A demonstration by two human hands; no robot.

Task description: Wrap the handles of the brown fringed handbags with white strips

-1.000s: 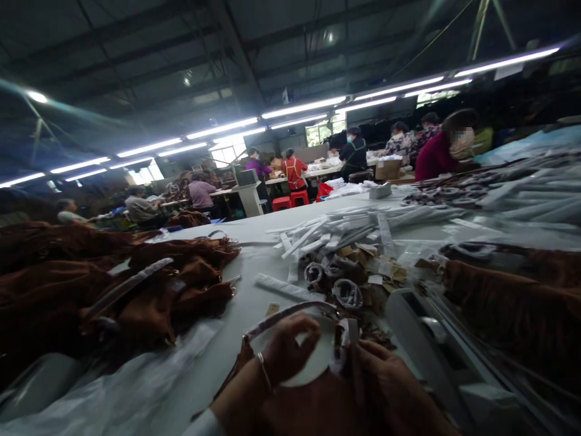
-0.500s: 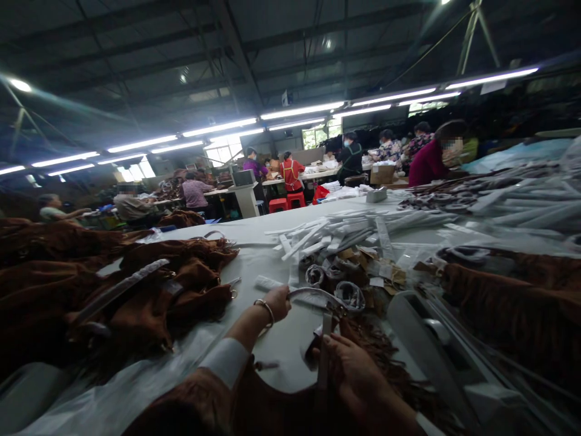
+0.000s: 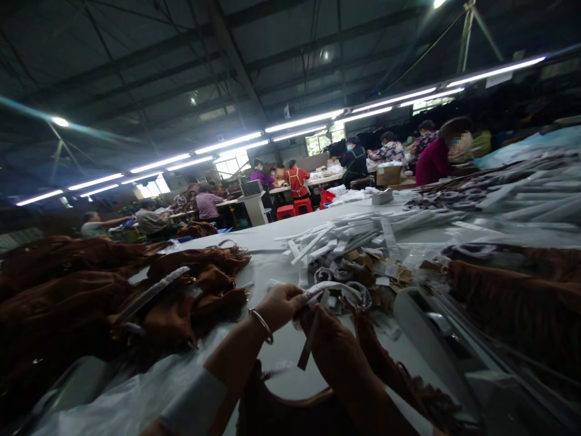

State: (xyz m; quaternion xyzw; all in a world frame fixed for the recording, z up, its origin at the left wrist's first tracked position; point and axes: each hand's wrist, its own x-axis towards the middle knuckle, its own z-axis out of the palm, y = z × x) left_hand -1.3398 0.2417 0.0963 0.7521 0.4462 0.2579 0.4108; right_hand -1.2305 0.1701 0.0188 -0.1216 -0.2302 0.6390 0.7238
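My left hand, with a bangle at the wrist, is closed on the end of a bag strap that has a pale wrapping. This strap arcs away to the right and down toward a brown fringed bag. Right beside it, my right hand is closed on a thin, flat strip that slants down between the hands. The fingertips of both hands nearly meet at the strap's end. Dark brown material lies below them at the near edge, partly hidden by my right forearm.
Brown bags are heaped on the left of the white table. White strips and paper scraps lie ahead. A grey tape-dispenser-like device stands at right, near another brown bag. Several people work farther back.
My right hand has moved up and left to meet my left hand at the strap's end. The strip in it has tilted from upright to slanting. The view has shifted slightly.
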